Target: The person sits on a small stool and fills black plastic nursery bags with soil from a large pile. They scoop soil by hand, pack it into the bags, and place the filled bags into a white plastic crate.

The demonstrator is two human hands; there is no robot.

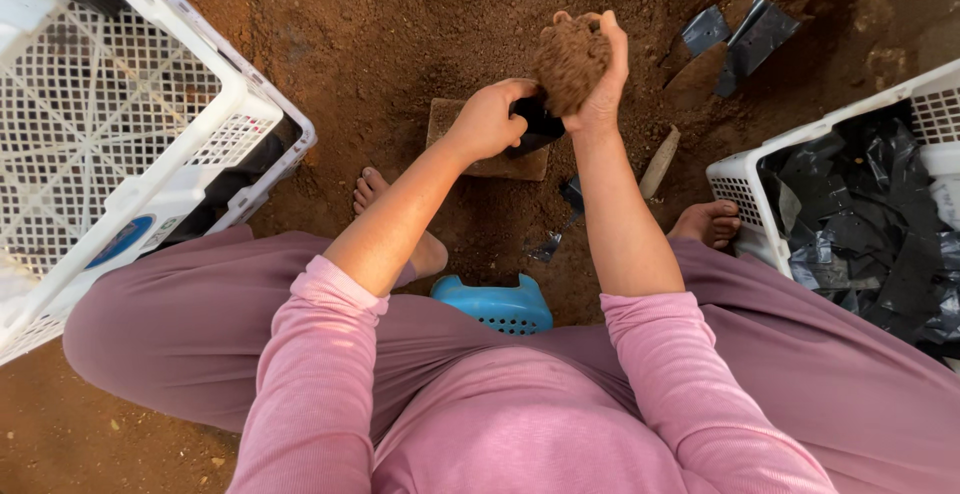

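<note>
My right hand (600,74) cups a clump of brown soil (568,59); my left hand (490,119) closes on a small black bag (538,122) just below it, above a flat block (490,159) on the dirt ground (400,24). White crates (150,154) flank my knees; the right crate (745,189) holds black bags.
</note>
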